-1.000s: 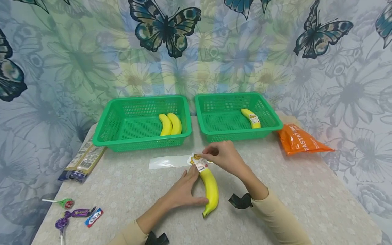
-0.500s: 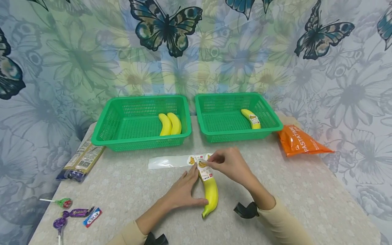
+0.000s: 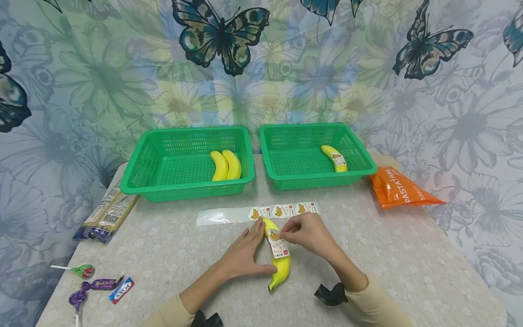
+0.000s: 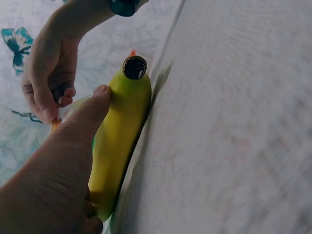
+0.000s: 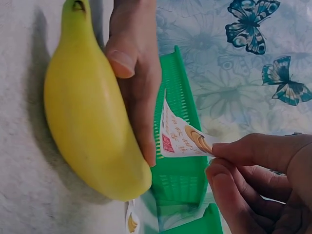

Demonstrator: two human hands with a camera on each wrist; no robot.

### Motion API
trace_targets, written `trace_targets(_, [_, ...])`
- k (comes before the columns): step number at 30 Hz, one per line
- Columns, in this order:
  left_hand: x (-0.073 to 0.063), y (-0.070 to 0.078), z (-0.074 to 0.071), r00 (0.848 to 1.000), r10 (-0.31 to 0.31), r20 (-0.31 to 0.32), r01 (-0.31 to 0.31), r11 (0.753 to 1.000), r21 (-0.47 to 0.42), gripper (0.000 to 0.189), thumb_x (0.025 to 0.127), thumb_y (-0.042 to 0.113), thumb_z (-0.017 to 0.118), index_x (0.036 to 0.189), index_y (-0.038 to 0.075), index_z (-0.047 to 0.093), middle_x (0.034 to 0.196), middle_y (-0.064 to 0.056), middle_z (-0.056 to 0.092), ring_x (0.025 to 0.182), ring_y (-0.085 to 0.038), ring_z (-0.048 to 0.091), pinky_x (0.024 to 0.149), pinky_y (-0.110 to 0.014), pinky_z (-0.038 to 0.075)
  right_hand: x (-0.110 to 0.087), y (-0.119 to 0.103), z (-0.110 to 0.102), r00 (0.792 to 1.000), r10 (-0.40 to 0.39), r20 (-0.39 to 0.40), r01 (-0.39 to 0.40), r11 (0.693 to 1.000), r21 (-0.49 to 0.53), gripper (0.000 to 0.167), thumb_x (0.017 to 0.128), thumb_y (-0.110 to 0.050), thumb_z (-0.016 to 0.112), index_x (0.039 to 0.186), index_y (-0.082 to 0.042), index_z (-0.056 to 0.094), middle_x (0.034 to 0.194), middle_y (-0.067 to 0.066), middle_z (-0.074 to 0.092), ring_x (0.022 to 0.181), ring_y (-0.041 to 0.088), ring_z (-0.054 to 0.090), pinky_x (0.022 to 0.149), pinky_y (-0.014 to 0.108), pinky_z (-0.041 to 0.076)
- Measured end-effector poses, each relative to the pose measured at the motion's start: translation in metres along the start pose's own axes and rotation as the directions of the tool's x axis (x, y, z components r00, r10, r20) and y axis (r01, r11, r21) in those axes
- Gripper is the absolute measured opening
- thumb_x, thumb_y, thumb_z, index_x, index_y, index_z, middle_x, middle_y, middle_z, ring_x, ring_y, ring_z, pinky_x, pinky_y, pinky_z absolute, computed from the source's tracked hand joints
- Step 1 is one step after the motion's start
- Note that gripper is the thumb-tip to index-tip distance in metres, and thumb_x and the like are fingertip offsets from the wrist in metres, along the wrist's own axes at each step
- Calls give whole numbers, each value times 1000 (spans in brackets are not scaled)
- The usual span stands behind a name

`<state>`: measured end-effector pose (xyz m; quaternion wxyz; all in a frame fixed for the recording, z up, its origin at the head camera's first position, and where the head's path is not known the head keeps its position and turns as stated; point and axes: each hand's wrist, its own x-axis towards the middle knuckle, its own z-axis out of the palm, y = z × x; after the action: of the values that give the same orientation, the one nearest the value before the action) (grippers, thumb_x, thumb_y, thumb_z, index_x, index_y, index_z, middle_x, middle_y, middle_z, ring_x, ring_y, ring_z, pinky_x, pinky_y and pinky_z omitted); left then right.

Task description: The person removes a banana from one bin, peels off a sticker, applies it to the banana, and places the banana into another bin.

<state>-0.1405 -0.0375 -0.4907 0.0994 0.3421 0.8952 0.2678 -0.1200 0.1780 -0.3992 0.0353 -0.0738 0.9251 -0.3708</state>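
Observation:
A yellow banana lies on the table in front of me. Along its left side rests my left hand, the thumb touching near the stem end and the fingers, fairly straight, reaching the other end. My right hand pinches a white banana sticker between thumb and forefinger. In the right wrist view, the sticker is held above the banana, a gap showing between them. Behind lies a backing strip with three stickers left of and behind my right hand.
Two green baskets stand at the back: the left basket holds two bananas, the right basket one stickered banana. An orange bag lies right, a gold packet left. Sweets and lollipops lie front left.
My right hand has drawn the sticker off the strip and brought it toward me over the banana's middle, uncovering the strip's stickers. The left hand has stayed beside the banana.

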Motion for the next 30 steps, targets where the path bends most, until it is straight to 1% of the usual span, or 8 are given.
trace_targets(6, [-1,0,0,1000,-3,5,3,1000,-3,119,75,74,63,156,3,12,165,-11,3,152,-21,12,124,-46,17,0,7,7,999,32,9,-33,999,30,6,79,-18,79,74,-15,76,64,-6,70,55,5,61,51,22,49])
trace_targets(13, [0,-2,1,1000,18,-11,-18,1000,13,120,75,74,63,156,2,12,165,-13,5,152,-21,14,123,-47,20,1,8,10,998,57,-8,-57,998,28,8,80,-17,79,73,-15,76,63,-5,69,53,6,61,49,22,49])
trace_targets(21, [-1,-2,1,1000,13,-16,-13,1000,2,119,75,74,62,156,2,12,165,-12,5,152,-20,13,123,-47,19,3,9,14,998,57,-1,-57,998,28,8,78,-15,79,72,-12,75,63,-3,69,53,7,60,49,23,49])
trace_targets(24, [0,0,0,1000,2,-21,-3,1000,-11,114,79,73,59,155,2,13,165,-12,5,152,-21,14,123,-47,19,4,10,16,998,56,-1,-56,998,18,8,78,-15,80,72,-13,75,63,-4,69,54,6,60,49,23,49])
trace_targets(30, [1,6,2,998,-47,-41,43,995,-94,99,89,65,52,154,0,16,165,-13,6,152,-24,16,124,-49,16,5,11,17,999,46,-3,-46,999,4,8,77,-15,80,71,-13,75,63,-4,69,54,6,60,49,22,49])
